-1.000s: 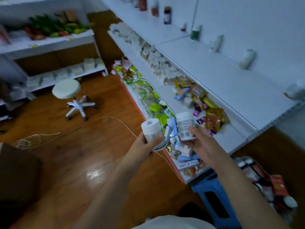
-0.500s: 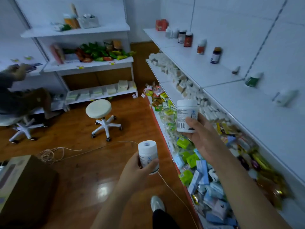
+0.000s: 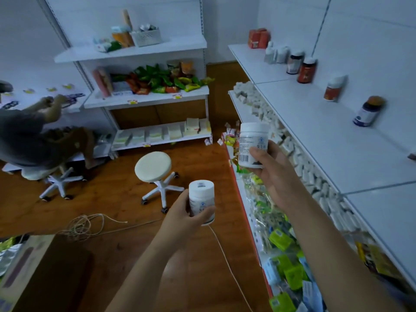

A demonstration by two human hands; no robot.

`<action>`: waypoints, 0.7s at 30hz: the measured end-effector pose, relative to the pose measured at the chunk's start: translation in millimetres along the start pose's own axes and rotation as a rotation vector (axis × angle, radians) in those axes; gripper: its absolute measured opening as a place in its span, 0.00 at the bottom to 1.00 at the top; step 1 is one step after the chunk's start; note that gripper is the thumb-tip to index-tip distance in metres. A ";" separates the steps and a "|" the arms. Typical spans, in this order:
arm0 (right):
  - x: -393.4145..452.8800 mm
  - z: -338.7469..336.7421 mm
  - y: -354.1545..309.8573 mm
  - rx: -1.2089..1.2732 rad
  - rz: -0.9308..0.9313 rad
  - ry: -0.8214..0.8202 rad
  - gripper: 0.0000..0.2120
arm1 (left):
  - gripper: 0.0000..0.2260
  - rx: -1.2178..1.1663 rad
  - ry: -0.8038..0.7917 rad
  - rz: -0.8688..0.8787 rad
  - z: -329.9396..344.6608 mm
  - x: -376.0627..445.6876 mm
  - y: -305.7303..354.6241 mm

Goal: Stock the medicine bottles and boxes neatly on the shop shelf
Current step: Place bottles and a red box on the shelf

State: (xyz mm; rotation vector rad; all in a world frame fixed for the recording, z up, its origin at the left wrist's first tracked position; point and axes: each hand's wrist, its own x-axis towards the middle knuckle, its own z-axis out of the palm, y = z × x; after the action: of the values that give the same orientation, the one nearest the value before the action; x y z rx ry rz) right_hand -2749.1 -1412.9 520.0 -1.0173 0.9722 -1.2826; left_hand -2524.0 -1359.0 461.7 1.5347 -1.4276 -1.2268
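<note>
Raised bottle [image 3: 253, 145]: white, barcode label facing us, upright, held just left of the top shelf [image 3: 315, 122].
Lower bottle [image 3: 201, 199]: white, lid up, held well left of that shelf.
</note>
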 end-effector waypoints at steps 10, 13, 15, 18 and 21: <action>173.8 -0.8 25.1 -0.067 0.003 0.127 0.40 | 0.32 -0.009 -0.016 -0.023 -33.9 187.2 -9.4; 234.0 4.0 26.0 -0.081 -0.018 0.181 0.38 | 0.26 -0.020 -0.050 0.013 -45.7 256.7 0.6; 276.2 6.4 19.3 -0.101 -0.044 0.219 0.34 | 0.22 -0.019 -0.088 0.040 -55.0 304.9 13.8; 332.9 9.2 3.7 -0.135 -0.055 0.290 0.35 | 0.18 0.011 -0.176 0.071 -68.6 373.3 39.5; 383.3 5.4 -9.1 -0.184 -0.077 0.389 0.35 | 0.19 0.025 -0.232 0.103 -73.7 437.3 63.3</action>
State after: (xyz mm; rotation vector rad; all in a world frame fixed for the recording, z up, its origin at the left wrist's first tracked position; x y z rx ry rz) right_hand -2726.6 -1795.6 528.4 -0.9698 1.3782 -1.5096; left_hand -2498.7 -1806.2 466.6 1.3502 -1.6549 -1.3626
